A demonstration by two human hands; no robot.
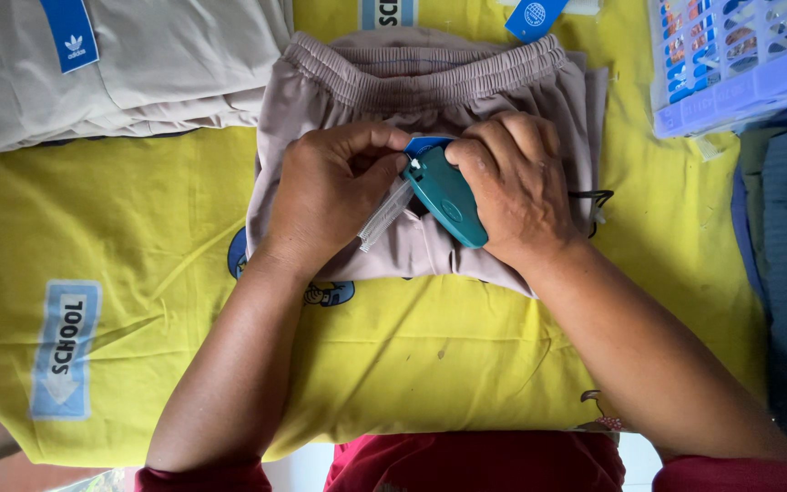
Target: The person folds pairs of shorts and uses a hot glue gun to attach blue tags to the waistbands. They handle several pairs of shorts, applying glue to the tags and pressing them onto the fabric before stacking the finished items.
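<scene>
As both hands meet, right hand point(521, 187) gripping teal tagging gun point(448, 196), left hand point(330, 187) pinching blue tag point(425, 144)

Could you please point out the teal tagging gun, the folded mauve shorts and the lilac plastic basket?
teal tagging gun point(448, 199), head view, on its body.
folded mauve shorts point(430, 73), head view, on the waistband.
lilac plastic basket point(740, 96), head view, on its front rim.

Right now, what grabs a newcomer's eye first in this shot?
Dead centre, the right hand grips a teal tagging gun against a folded mauve garment, while the left hand pinches a blue tag at the gun's tip. All of it sits on a bright yellow cloth, with a lilac plastic basket at top right.
</scene>
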